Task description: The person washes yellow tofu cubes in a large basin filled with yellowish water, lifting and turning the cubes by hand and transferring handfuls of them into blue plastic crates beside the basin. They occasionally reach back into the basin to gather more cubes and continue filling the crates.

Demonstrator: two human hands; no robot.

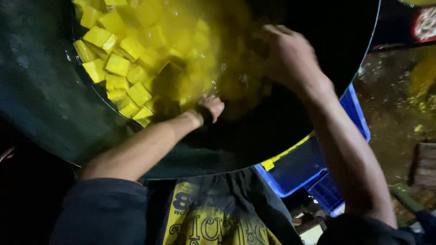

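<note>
The left hand (210, 108) dips into the yellow liquid (204, 59) of a large dark wok (41, 90), fingers curled together beside floating yellow tofu cubes (118, 66) heaped at the wok's far left. The right hand (286, 56) hangs over the liquid, its fingers bent; whether they grip anything cannot be told. A blue crate (309, 168) sits below the rim

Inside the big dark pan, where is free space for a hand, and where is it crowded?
Free: the bare dark pan wall between the right hand and the blue crate. Crowded: the upper left, packed with yellow cubes in yellow liquid, where the left hand dips.
</note>
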